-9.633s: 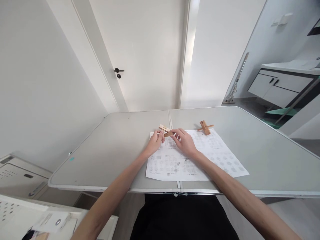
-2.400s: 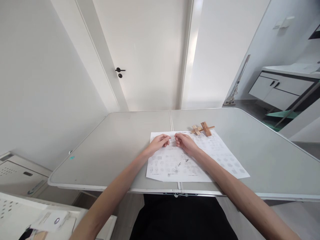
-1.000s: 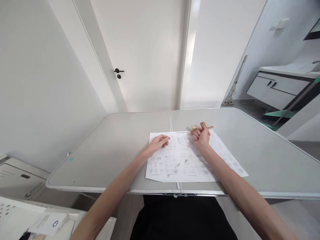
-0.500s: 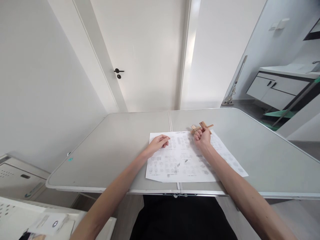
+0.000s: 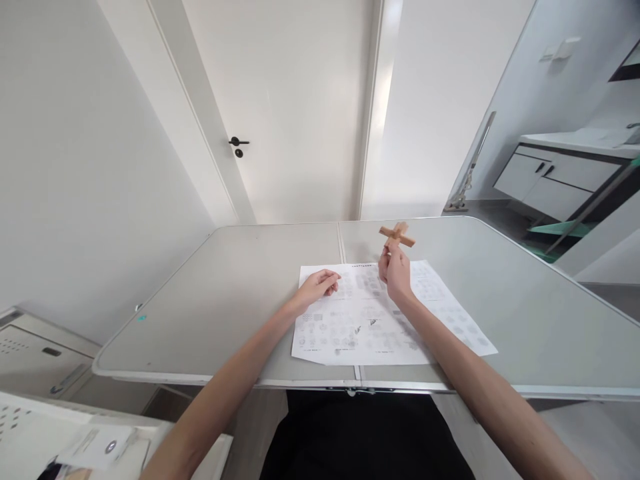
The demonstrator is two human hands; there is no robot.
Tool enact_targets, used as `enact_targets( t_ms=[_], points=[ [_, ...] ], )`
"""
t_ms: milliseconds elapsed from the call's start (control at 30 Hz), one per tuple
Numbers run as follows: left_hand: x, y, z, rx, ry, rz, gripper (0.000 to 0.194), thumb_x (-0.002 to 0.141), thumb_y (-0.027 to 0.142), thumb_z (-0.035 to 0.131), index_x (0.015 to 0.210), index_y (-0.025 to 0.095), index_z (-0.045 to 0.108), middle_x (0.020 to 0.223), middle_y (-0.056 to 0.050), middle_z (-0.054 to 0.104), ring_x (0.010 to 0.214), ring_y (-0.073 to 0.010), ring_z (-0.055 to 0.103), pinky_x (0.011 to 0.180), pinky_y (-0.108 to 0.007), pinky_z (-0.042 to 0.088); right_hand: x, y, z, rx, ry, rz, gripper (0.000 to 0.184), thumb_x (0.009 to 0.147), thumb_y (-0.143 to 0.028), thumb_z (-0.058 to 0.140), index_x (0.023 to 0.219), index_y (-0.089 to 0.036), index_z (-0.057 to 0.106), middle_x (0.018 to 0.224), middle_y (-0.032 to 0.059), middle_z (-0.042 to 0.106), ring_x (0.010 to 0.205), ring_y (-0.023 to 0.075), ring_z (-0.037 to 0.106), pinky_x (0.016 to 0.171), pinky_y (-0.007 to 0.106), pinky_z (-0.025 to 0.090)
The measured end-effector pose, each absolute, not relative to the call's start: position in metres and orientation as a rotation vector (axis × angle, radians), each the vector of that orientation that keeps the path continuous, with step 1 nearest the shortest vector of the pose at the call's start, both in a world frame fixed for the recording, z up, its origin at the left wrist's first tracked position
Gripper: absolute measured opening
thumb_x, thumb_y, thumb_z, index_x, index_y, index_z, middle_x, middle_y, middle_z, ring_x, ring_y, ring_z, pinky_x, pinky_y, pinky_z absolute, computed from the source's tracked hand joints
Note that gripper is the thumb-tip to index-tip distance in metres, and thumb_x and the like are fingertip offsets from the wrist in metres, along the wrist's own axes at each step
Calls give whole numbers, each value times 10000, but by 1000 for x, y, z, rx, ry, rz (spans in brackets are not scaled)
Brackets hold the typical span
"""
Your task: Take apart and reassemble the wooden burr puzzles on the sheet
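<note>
My right hand [image 5: 396, 272] is raised above the far edge of the printed paper sheets [image 5: 350, 327]. Its fingers are pinched on a small wooden cross-shaped puzzle piece [image 5: 397, 235], held up off the grey folding table [image 5: 225, 293]. My left hand [image 5: 316, 285] rests on the left sheet with its fingers curled under and nothing visible in them. No other wooden piece shows on the table; the spot behind my right hand is hidden.
A seam [image 5: 341, 243] runs down the table's middle. Behind the table stands a white door with a black handle [image 5: 238, 142]. A white cabinet [image 5: 555, 175] is at the right, and a white perforated shelf with papers [image 5: 45, 427] lies at lower left.
My right hand reached to the wooden pieces at the sheets' far edge, closed on the cross and lifted it off the table. My left hand stayed still on the paper.
</note>
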State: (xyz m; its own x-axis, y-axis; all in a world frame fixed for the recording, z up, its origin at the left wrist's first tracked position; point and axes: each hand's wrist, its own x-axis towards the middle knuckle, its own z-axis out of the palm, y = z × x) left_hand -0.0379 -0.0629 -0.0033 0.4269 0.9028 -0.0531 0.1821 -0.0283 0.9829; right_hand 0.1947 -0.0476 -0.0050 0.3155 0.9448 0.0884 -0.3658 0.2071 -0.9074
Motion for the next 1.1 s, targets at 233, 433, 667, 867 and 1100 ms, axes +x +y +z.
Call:
enact_targets(
  t_ms=[233, 433, 667, 867, 1100],
  points=[
    [-33, -63, -6, 1473, 993, 900, 481, 924, 614, 609, 1055, 153, 655, 962, -64, 653, 748, -127, 546, 738, -308, 441, 175, -66, -1, -881, -1195, 1215, 459, 909, -654, 609, 709, -246, 544, 407, -72, 360, 370, 91, 212, 372, 257, 177],
    [-30, -65, -3, 1386, 890, 998, 644, 937, 714, 517, 1255, 166, 633, 1274, -169, 646, 1080, -230, 639, 909, -361, 492, 163, -81, 2, -907, -1420, 1300, 479, 880, -658, 652, 679, -227, 590, 452, -55, 407, 423, 102, 282, 457, 273, 256],
    [-26, -69, 6, 1346, 666, 1000, 740, 919, 802, 429, 1241, 174, 650, 1274, -187, 682, 1032, -269, 656, 882, -411, 512, 157, -86, -5, -911, -1803, 1107, 465, 991, -581, 500, 719, -219, 606, 577, -21, 476, 541, 144, 386, 561, 283, 298],
    [-29, -70, -4, 1324, 719, 1062, 648, 871, 696, 653, 1269, 193, 560, 1260, -169, 706, 913, -237, 689, 838, -409, 534, 158, -84, -9, -941, -1992, 1022, 463, 1030, -565, 400, 785, -219, 586, 661, -18, 503, 613, 163, 458, 625, 290, 340],
    [-31, -70, -6, 1438, 861, 1068, 615, 890, 600, 686, 1322, 189, 535, 1188, -137, 728, 958, -246, 701, 910, -423, 531, 157, -85, -9, -946, -1996, 1060, 474, 1036, -582, 383, 824, -217, 598, 606, -27, 542, 572, 163, 490, 620, 301, 376]
  ],
)
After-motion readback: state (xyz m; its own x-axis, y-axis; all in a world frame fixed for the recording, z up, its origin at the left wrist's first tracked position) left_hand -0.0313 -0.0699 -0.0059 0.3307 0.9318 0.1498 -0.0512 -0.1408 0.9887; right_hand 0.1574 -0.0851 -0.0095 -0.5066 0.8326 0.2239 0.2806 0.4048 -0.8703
